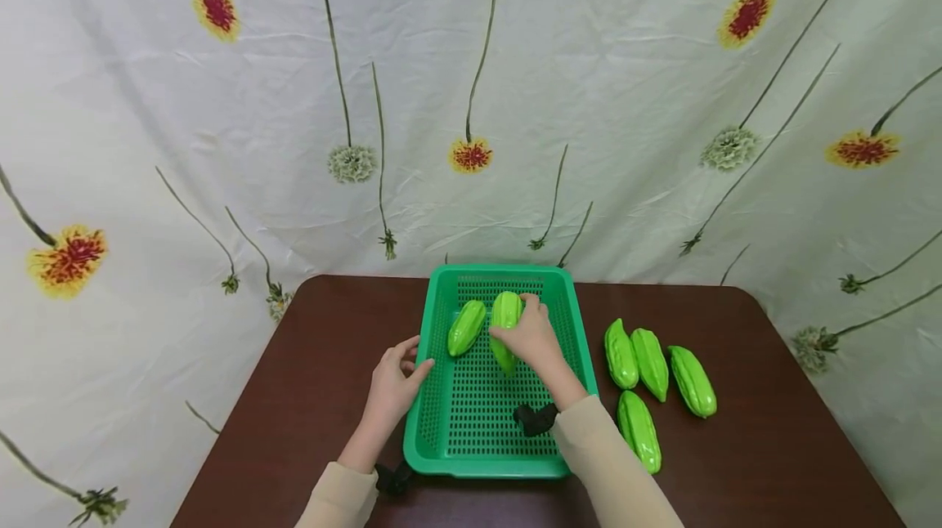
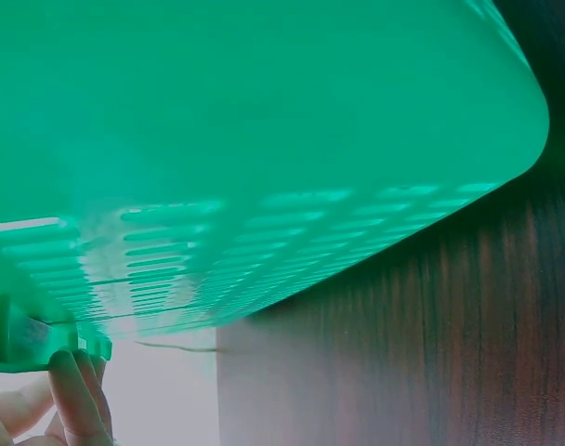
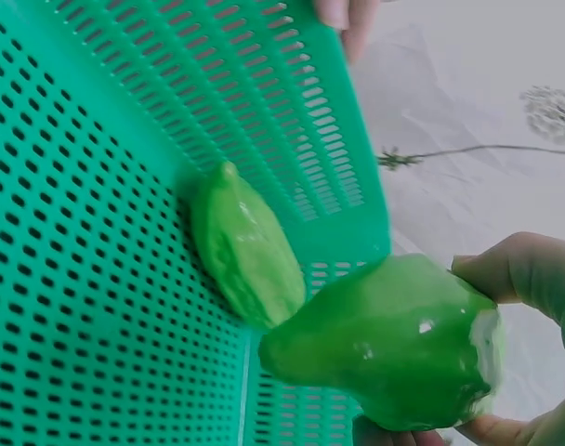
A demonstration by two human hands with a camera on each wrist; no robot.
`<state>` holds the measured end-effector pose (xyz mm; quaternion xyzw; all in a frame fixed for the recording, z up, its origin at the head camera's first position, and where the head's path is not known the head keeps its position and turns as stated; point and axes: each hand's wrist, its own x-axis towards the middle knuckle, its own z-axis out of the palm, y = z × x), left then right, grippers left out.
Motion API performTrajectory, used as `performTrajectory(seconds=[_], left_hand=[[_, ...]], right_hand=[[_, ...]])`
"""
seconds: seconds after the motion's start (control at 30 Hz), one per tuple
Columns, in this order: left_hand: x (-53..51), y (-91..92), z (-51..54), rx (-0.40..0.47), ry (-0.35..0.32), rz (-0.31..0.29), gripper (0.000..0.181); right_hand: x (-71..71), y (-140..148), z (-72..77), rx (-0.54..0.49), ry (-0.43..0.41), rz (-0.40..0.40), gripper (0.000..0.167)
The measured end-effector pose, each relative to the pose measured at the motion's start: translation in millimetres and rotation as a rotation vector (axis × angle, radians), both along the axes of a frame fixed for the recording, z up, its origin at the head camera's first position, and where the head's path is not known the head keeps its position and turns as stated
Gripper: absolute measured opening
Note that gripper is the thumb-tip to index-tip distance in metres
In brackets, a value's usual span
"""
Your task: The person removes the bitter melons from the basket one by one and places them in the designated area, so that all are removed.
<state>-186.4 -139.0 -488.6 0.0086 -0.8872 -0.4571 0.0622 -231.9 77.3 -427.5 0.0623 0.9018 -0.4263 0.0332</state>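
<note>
My right hand grips a green bitter melon above the perforated floor of a green plastic basket. The right wrist view shows the thumb and fingers around the thick end of this bitter melon, its narrow tip pointing into the basket. Another bitter melon lies inside the basket, left of the held one. At the basket's left rim, my left hand holds the edge between thumb and fingers. Its fingers appear at the rim in the left wrist view.
To the right of the basket, several bitter melons lie on the dark brown table. A white cloth with a flower print hangs behind the table. A black wrist device sits at the right wrist, over the basket.
</note>
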Motion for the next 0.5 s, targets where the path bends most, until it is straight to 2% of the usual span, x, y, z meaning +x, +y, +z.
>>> performTrajectory(seconds=[0.2,0.5], left_hand=[[-0.9,0.9,1.4,-0.005,0.014,-0.003,0.050],[-0.1,0.6,0.7,-0.004,0.002,-0.001,0.049]], right_hand=[[2.6,22,9.5,-0.021,0.026,0.000,0.079],[9.7,58,16.1,-0.019,0.019,-0.009,0.080]])
